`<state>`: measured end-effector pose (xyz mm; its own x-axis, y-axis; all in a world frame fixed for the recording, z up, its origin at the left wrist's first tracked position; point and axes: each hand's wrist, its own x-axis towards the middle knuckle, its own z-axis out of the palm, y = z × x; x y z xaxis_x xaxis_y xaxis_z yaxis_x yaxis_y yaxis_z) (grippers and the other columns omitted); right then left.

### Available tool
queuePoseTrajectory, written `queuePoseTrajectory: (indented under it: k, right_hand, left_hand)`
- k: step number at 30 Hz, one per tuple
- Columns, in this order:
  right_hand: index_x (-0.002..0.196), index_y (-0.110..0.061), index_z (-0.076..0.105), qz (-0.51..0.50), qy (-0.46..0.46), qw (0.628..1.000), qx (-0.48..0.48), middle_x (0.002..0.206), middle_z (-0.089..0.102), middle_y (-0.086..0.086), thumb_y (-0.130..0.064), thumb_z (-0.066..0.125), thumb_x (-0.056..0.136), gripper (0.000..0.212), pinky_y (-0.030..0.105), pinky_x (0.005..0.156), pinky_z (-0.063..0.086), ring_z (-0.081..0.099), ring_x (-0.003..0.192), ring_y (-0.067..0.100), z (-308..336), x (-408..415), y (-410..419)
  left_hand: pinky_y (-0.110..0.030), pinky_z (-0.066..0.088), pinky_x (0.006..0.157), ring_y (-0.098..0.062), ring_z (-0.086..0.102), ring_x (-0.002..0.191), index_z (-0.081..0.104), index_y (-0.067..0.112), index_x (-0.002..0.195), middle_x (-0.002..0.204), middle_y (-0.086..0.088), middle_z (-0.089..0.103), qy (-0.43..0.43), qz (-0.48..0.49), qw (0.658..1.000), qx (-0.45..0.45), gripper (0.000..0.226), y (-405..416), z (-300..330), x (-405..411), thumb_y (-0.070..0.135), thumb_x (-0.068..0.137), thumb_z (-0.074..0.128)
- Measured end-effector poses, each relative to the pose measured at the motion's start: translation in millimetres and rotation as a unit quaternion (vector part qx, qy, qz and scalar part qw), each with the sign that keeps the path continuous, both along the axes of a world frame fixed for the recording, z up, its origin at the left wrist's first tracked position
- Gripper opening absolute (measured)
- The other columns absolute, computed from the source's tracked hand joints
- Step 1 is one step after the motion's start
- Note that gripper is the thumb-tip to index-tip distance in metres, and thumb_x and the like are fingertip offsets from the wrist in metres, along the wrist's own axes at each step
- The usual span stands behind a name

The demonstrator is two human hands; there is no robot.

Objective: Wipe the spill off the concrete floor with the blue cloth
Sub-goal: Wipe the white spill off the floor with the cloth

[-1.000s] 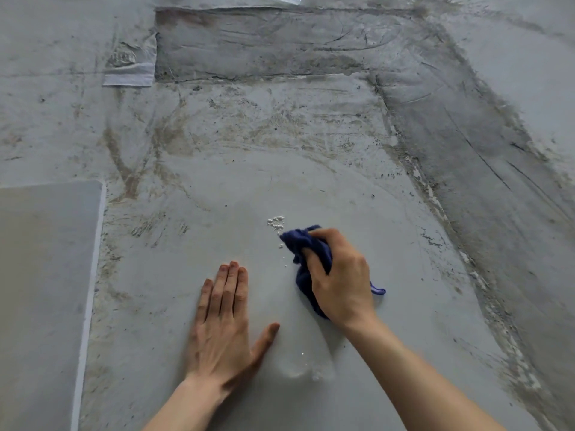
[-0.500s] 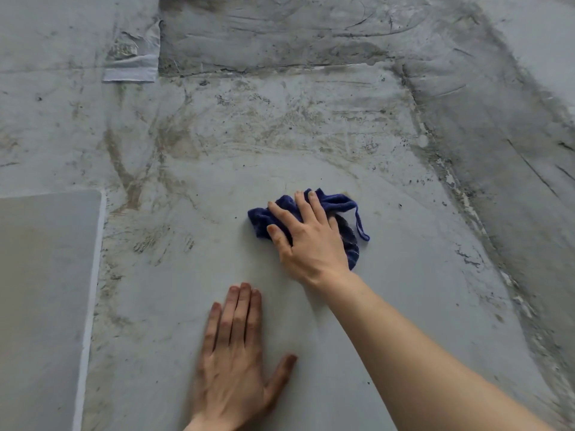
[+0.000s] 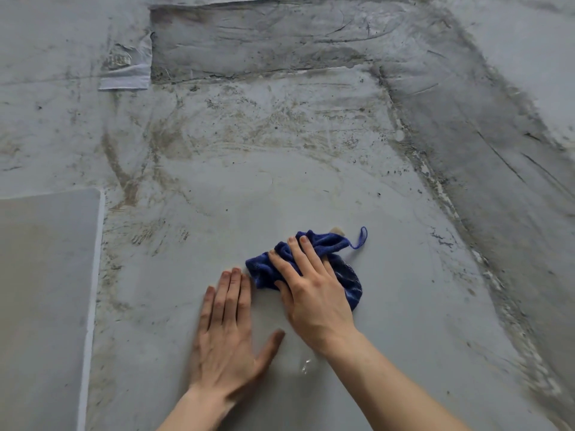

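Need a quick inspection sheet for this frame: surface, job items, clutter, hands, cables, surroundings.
Surface: concrete floor, scuffed and stained; small wet glint between the wrists.
Job's things: blue cloth bunched, its loop free at the far right.
Clutter: white scrap far left.
Hands: right hand pressing flat on the cloth; left hand flat on the floor beside it.
Cables: nothing seen.
Surroundings: pale flat panel at left; darker rough patch far side.

Open floor (image 3: 280, 188) ahead — left hand (image 3: 228, 331) just beside cloth (image 3: 348, 275)
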<state>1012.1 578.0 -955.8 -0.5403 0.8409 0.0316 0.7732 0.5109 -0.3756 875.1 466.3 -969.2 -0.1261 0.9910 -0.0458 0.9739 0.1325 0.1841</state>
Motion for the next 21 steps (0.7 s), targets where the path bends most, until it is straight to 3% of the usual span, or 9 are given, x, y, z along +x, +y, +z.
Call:
queuePoseTrajectory:
  k: [17,21]
  right_hand:
    - [0.126,-0.017,0.067,-0.015,-0.015,1.0,-0.009,0.142,0.059,0.007,-0.005,0.083,0.072,0.058,0.033,0.098,0.054,0.052,0.135,0.023,17,55,-83]
    - [0.114,-0.018,0.073,-0.021,-0.018,0.999,-0.019,0.124,0.066,0.007,-0.006,0.088,0.062,0.056,0.024,0.074,0.057,0.069,0.109,0.022,28,66,-95]
  left_hand:
    - [-0.048,0.011,0.123,-0.026,0.005,0.155,0.009,0.003,0.157,0.167,-0.016,0.01,-0.03,-0.027,0.999,-0.008,0.091,-7,3,-6,0.069,0.095,0.02]
    - [-0.047,0.01,0.123,-0.024,0.002,0.155,0.006,0.005,0.157,0.167,-0.014,0.007,-0.042,-0.044,0.998,-0.003,0.087,-12,9,-1,0.064,0.096,0.022]
